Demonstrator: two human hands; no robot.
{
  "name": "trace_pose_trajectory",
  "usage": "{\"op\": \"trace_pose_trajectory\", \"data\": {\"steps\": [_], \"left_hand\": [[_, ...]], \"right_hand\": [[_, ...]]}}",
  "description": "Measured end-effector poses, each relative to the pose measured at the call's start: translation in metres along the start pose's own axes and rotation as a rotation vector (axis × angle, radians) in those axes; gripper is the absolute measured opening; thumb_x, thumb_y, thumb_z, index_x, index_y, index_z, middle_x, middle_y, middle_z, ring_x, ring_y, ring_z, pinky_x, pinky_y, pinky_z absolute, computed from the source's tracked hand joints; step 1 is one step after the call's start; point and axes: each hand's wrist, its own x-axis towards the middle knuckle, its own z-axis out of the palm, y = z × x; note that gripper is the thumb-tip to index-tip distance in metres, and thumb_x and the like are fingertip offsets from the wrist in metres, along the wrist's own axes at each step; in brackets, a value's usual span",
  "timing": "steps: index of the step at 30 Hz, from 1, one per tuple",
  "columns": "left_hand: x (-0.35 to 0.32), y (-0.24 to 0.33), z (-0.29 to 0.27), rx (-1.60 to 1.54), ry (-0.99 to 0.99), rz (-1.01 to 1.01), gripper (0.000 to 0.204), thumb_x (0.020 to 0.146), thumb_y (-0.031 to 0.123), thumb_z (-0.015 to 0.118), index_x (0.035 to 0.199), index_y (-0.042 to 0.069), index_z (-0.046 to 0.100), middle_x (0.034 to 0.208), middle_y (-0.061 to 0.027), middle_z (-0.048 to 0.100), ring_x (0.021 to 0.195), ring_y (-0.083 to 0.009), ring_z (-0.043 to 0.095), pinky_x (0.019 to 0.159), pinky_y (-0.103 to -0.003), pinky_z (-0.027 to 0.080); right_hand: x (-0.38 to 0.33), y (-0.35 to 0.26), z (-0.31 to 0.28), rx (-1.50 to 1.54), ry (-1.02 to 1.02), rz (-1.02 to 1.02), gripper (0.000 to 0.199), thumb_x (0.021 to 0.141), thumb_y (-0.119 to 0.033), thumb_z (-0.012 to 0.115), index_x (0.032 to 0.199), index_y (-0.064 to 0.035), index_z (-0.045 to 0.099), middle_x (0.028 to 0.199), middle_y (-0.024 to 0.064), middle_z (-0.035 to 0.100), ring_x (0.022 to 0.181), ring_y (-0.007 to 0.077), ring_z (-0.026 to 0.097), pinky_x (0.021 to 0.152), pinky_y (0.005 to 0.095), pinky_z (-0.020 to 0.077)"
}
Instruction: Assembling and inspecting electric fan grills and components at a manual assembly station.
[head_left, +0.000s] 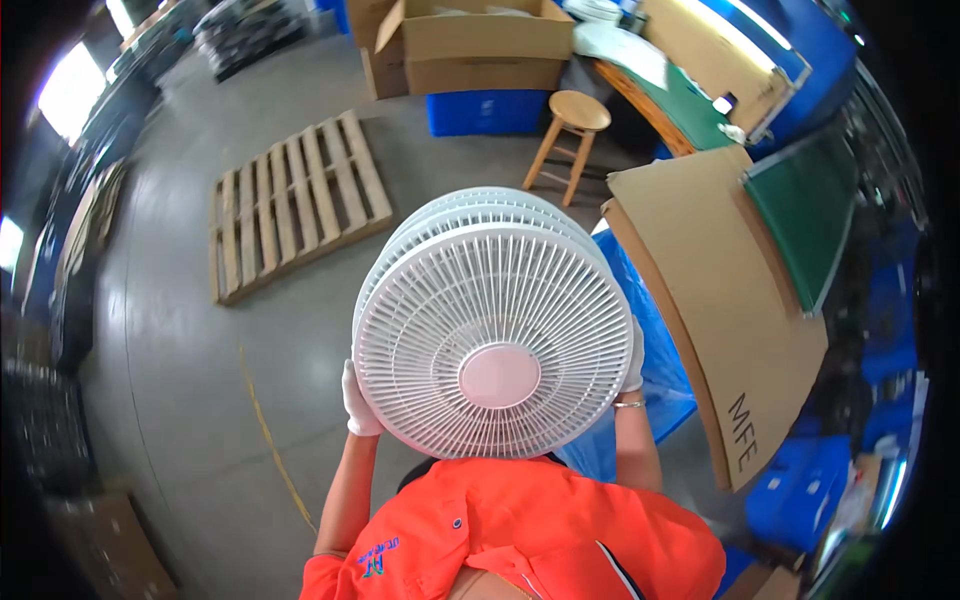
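A stack of round white fan grilles (pixel 440 340) fills the middle of the head view, held up against my chest. The front grille has radial ribs and a plain oval hub at its centre; the edges of several more show behind it. My left hand (pixel 360 402), in a white glove, grips the stack's left rim from below. On the right side my right hand (pixel 634 358), also gloved, holds the opposite rim, with a bracelet at the wrist. The fingers of both hands are partly hidden behind the grilles.
A wooden pallet (pixel 300 205) lies on the grey floor ahead to the left. Beyond stand an open cardboard box (pixel 488 40) on a blue crate (pixel 490 113) and a wooden stool (pixel 580 112). Close on my right are a large cardboard box (pixel 720 300) and blue plastic sheeting (pixel 655 350).
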Motion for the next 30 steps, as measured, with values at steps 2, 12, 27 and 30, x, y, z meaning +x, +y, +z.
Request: {"op": "trace_pose_trajectory", "data": {"steps": [2, 12, 27, 30], "left_hand": [[0.062, 0.003, 0.001, 0.08, 0.0, -0.054, 0.065, 0.097, 0.051, 0.026, 0.139, 0.003, 0.039, 0.136, -0.0157, 0.048, 0.12, -0.0295, 0.05, 0.102, -0.042, 0.04], [0.379, 0.04, 0.075, 0.208, -0.134, -0.294, 0.065, 0.097, 0.05, 0.023, 0.139, 0.004, 0.039, 0.137, -0.0155, 0.047, 0.122, -0.0301, 0.049, 0.103, -0.043, 0.039], [0.789, -0.119, 0.203, 0.154, -0.392, -0.775, 0.059, 0.098, 0.047, 0.031, 0.13, 0.002, 0.05, 0.124, -0.0164, 0.058, 0.109, -0.0291, 0.057, 0.098, -0.041, 0.044], [0.849, -0.153, 0.258, 0.15, -0.477, -0.849, 0.054, 0.1, 0.042, 0.028, 0.13, 0.002, 0.049, 0.124, -0.0154, 0.058, 0.111, -0.0272, 0.055, 0.097, -0.04, 0.044]], "right_hand": [[0.037, 0.016, 0.006, -0.192, 0.069, -0.067, 0.026, 0.095, -0.016, 0.049, 0.112, 0.0012, 0.057, 0.104, 0.0104, 0.064, 0.092, 0.017, 0.061, 0.077, 0.0305, 0.0511], [0.248, 0.038, 0.034, -0.284, 0.228, -0.092, 0.048, 0.09, -0.008, 0.056, 0.135, 0.0013, 0.043, 0.126, 0.0113, 0.056, 0.111, 0.0166, 0.054, 0.094, 0.0281, 0.0443], [0.468, 0.125, -0.04, 0.202, 0.798, -0.149, 0.04, 0.102, -0.031, 0.035, 0.124, -0.0015, 0.051, 0.119, 0.0098, 0.06, 0.104, 0.0194, 0.058, 0.089, 0.0323, 0.0503], [0.506, 0.13, -0.054, 0.476, 0.971, -0.197, 0.041, 0.102, -0.03, 0.037, 0.128, -0.0012, 0.05, 0.12, 0.0097, 0.058, 0.103, 0.0179, 0.058, 0.088, 0.0319, 0.0505]]}}
